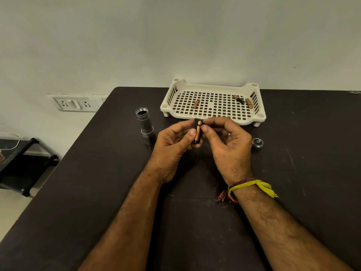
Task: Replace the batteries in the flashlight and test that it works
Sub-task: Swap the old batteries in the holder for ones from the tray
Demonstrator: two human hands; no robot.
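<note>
A: What is on the left of the worktop [97, 173]?

B: The flashlight body [144, 125]. It stands on its head, open end up, a bit left of the hands.

A: And in the middle?

B: The left hand [173, 145] has its grip closed around a black battery holder [197, 132]. The right hand [228, 141] pinches it too, thumb beside a battery [198, 132] in its slot.

A: How should it go in?

B: I think you check the plus end first, then push it flat until it sits snug.

A: What is on the right?

B: The end cap [257, 142] lies near the right hand. Far behind, the white basket [213, 120] holds three more batteries [196, 103].
</note>
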